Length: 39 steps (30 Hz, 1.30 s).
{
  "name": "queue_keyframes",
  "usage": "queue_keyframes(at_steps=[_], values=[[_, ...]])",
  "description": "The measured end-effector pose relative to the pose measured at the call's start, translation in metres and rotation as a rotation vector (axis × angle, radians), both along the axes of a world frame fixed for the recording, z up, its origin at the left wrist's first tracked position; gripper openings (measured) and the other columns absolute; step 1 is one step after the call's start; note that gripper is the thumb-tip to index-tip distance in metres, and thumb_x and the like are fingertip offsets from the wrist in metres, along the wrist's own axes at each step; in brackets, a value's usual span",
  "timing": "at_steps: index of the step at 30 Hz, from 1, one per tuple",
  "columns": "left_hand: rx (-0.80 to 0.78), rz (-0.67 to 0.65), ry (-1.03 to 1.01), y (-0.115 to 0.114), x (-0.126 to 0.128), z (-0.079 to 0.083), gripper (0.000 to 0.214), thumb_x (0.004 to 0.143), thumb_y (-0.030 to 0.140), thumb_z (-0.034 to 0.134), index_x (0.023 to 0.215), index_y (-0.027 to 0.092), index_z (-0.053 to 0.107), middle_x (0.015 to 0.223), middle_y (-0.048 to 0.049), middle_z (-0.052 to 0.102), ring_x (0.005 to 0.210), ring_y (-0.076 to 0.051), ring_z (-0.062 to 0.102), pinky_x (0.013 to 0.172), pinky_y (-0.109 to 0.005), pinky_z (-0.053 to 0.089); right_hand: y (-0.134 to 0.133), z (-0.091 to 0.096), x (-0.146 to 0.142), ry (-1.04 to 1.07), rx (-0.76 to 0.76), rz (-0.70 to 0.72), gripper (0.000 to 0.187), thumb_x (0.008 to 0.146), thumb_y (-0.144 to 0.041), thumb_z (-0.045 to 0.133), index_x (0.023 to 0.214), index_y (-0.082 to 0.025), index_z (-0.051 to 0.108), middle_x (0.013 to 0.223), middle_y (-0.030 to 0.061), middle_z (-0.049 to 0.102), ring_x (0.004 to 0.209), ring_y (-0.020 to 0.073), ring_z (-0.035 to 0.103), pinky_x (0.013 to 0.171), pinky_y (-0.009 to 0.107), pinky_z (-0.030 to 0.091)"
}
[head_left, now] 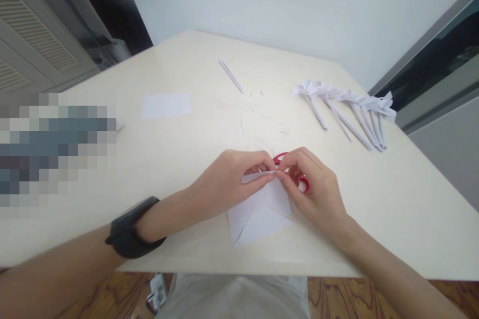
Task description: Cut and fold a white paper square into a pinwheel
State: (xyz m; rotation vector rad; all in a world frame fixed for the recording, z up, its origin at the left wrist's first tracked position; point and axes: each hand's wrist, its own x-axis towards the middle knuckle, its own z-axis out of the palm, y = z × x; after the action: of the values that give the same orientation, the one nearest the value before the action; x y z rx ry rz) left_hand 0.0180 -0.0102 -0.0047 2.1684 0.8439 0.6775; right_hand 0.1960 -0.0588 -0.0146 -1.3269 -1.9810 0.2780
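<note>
My left hand (224,179), with a black band on its wrist, pinches the upper edge of a piece of white paper (254,229) between thumb and fingers. Fingertips of my right hand (320,182) are closed on the same edge, touching those of the left. The paper is creased and has cut or folded lines running towards its corners. Whether it is one sheet or layered pieces, I cannot tell. Red-handled scissors (307,184) lie beyond and partly under my right hand; their blades are hidden.
Several paper pinwheel-like shapes (348,95) with rolled paper sticks (354,129) lie at the right. Two thin paper sticks (231,77) rest at the back. A white paper rectangle (166,105) is left of centre. Paper scraps (262,112) are scattered mid-table. A blurred patch covers the far left.
</note>
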Motion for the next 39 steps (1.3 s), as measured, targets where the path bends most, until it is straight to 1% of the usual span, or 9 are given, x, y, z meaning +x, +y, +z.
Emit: queue_keyframes(at_steps=[8, 16, 24, 32, 39], values=[[0.023, 0.005, -0.005, 0.0008, -0.0004, -0.0004, 0.012, 0.085, 0.018, 0.053, 0.086, 0.021, 0.064, 0.086, 0.0064, 0.069, 0.077, -0.008, 0.061, 0.062, -0.015, 0.043, -0.0007, 0.001, 0.0001, 0.01, -0.007, 0.013, 0.004, 0.085, -0.015, 0.054, 0.082, -0.017, 0.052, 0.086, 0.0011, 0.056, 0.063, 0.0088, 0.049, 0.058, 0.023, 0.04], [0.004, -0.016, -0.049, 0.0015, 0.0004, 0.0011, 0.012, 0.084, 0.016, 0.054, 0.084, 0.019, 0.065, 0.083, 0.006, 0.068, 0.076, -0.007, 0.06, 0.072, -0.015, 0.044, -0.0009, 0.0003, -0.0004, 0.023, -0.008, 0.03, 0.004, 0.085, -0.014, 0.053, 0.084, -0.017, 0.052, 0.089, 0.0017, 0.056, 0.065, 0.0089, 0.049, 0.059, 0.023, 0.041], [0.016, -0.021, -0.066, 0.001, 0.0013, 0.0021, 0.013, 0.083, 0.016, 0.053, 0.082, 0.019, 0.065, 0.08, 0.0044, 0.068, 0.073, -0.009, 0.061, 0.071, -0.018, 0.046, -0.0004, 0.0004, -0.0002, 0.016, -0.008, 0.03, 0.005, 0.085, -0.013, 0.053, 0.085, -0.018, 0.052, 0.091, 0.0018, 0.057, 0.064, 0.0094, 0.049, 0.059, 0.024, 0.041], [-0.009, -0.03, -0.063, 0.003, 0.0001, -0.0009, 0.014, 0.084, 0.022, 0.054, 0.085, 0.02, 0.067, 0.087, 0.0019, 0.071, 0.08, -0.012, 0.064, 0.072, -0.02, 0.05, -0.0019, 0.0025, 0.0002, -0.001, -0.048, 0.038, 0.005, 0.083, -0.014, 0.052, 0.083, -0.019, 0.05, 0.087, 0.0025, 0.055, 0.069, 0.0126, 0.051, 0.056, 0.025, 0.041], [-0.022, -0.031, -0.088, 0.0026, 0.0006, 0.0001, 0.014, 0.084, 0.021, 0.055, 0.085, 0.019, 0.068, 0.087, 0.0027, 0.071, 0.08, -0.011, 0.064, 0.075, -0.019, 0.049, -0.0009, 0.0013, 0.0003, -0.007, -0.03, 0.03, 0.004, 0.084, -0.014, 0.051, 0.083, -0.018, 0.05, 0.088, 0.0023, 0.055, 0.066, 0.0112, 0.05, 0.059, 0.026, 0.041]])
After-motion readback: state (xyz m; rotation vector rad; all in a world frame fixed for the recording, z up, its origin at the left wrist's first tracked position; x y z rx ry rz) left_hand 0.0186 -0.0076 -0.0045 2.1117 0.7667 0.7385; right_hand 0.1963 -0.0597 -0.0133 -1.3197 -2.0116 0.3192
